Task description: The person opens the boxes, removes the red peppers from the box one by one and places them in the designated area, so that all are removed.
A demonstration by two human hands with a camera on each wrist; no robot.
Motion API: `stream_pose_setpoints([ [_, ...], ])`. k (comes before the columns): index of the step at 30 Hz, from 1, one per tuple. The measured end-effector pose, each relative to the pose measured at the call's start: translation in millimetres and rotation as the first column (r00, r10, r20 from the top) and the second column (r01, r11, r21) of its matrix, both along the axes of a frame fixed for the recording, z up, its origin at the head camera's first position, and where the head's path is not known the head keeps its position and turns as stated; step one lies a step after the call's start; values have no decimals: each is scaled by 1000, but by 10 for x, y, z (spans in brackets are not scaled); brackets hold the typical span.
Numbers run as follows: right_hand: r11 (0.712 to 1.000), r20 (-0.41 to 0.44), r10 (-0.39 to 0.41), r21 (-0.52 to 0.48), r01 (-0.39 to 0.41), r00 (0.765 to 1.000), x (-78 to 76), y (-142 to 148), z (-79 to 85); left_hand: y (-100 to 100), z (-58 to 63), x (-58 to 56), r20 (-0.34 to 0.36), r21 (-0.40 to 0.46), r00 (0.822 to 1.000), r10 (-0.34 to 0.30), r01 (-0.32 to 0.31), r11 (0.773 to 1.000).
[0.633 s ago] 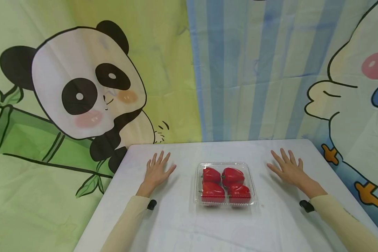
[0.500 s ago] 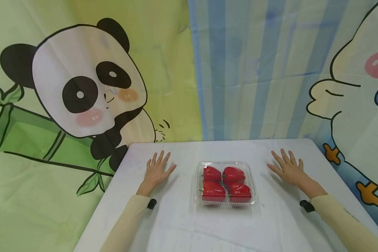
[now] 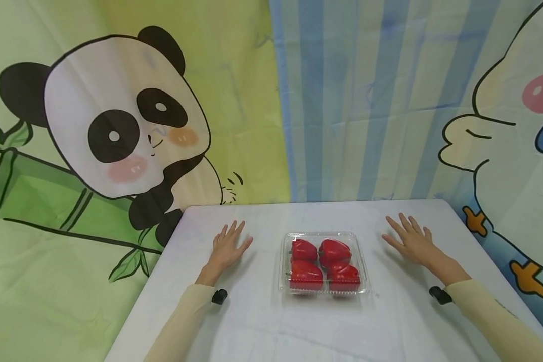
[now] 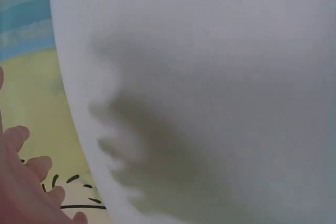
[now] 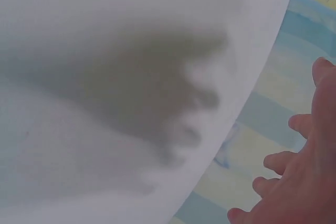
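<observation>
Can count four red peppers [image 3: 334, 254] in one clear box [image 3: 357, 256] on one bench [image 3: 317, 329], also left grip [image 3: 227, 249] at nine o'clock and right grip [image 3: 412, 243] near three, both spread wide.

The white table [image 3: 253, 311] had rounded far corners and a faintly creased top. Behind the table and to its left, a yellow-green cloth [image 3: 249, 125] showed a big cartoon panda [image 3: 81, 95] over a green bamboo stalk [image 3: 40, 196]. Directly behind the table hung a striped cloth [image 3: 335, 100] in blue and pale cream, lightly wrinkled, its edge meeting the yellow-green one. To the table's right, a large white cartoon figure [image 3: 511, 201] bore a pink patch, a blue oval and orange shapes. Soft light left blurred shadows [image 4: 163, 145] on the table.
</observation>
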State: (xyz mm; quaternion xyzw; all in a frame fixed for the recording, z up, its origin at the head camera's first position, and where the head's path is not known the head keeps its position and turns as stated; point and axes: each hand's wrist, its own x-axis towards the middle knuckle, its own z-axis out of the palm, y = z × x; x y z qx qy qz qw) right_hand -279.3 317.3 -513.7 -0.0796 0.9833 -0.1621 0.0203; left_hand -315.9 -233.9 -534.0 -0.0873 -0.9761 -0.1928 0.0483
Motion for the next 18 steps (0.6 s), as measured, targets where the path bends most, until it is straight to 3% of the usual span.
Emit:
stream_pose_setpoints([
  [7,998,-47,60,2,-60,997,37,-211,164,136,-33,76,112,247,993,-33,5,969],
  [11,994,-71,104,15,-104,992,91,-384,305,233,-36,175,167,390,979,-117,43,920],
  [18,973,-149,232,38,-229,961,267,-775,591,409,-28,395,222,464,939,-263,136,876],
])
